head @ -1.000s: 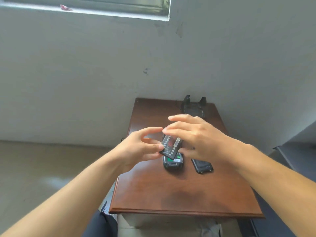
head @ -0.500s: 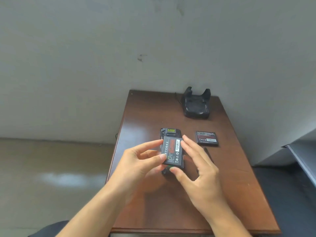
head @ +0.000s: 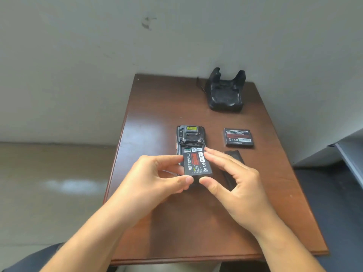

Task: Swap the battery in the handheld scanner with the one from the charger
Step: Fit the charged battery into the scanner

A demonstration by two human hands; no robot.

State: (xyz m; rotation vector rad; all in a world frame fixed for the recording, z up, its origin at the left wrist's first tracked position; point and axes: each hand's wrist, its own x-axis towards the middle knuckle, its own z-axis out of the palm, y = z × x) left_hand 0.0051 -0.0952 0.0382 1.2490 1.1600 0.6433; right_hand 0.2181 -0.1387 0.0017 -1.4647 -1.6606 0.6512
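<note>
Currently both hands, left hand [head: 157, 179] and right hand [head: 233, 185], pinch the battery [head: 197, 163] above the scanner [head: 191, 142]; misaligned contacts may prevent seating.

A brown rectangular wooden table [head: 176, 99] stands against a grey scuffed plaster wall [head: 78, 55]. A beige smooth floor [head: 49, 183] lies left; a dark grey shelf [head: 349, 152] right.

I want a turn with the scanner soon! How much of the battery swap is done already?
Done: the black handheld scanner lies face down with its back open, its flat black cover beside it, one black red-labelled battery set aside, and the black charging cradle looks empty. In hand: the left hand and right hand hold another battery over the open compartment. Left: seating it, refitting the cover, charging the spare.
</note>
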